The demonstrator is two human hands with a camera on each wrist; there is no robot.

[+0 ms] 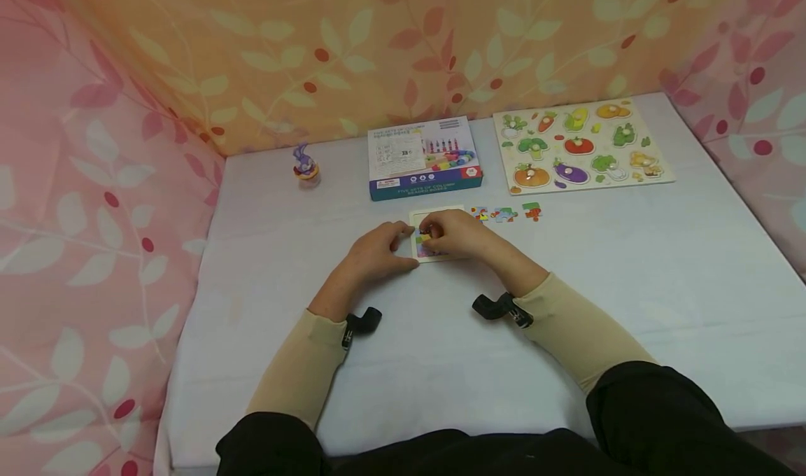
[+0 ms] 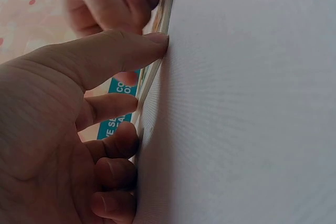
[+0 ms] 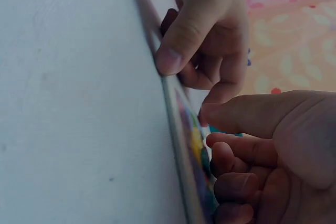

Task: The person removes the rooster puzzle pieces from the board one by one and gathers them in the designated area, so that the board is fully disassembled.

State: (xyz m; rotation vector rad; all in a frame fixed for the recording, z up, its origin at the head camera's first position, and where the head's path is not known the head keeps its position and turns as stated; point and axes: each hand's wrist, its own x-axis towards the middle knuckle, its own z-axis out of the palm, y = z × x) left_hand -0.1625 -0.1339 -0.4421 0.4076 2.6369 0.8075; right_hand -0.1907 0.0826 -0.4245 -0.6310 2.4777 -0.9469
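Observation:
A small jigsaw puzzle tray with a pale rim and a colourful picture lies on the white table. My left hand holds its left side. The left thumb presses the near corner, and the index finger touches the rim farther up. Over the picture is my right hand, its fingers bent and the thumb close to the index fingertip. It covers much of the tray, and I cannot tell whether a piece is between those fingertips. In the right wrist view, the picture shows beside the right fingers.
Several loose jigsaw pieces lie right of the tray. Behind it stands a flat bead-set box. A vegetable peg puzzle board lies at the back right, and a small purple-topped figurine stands at the back left. Patterned curtains border the table.

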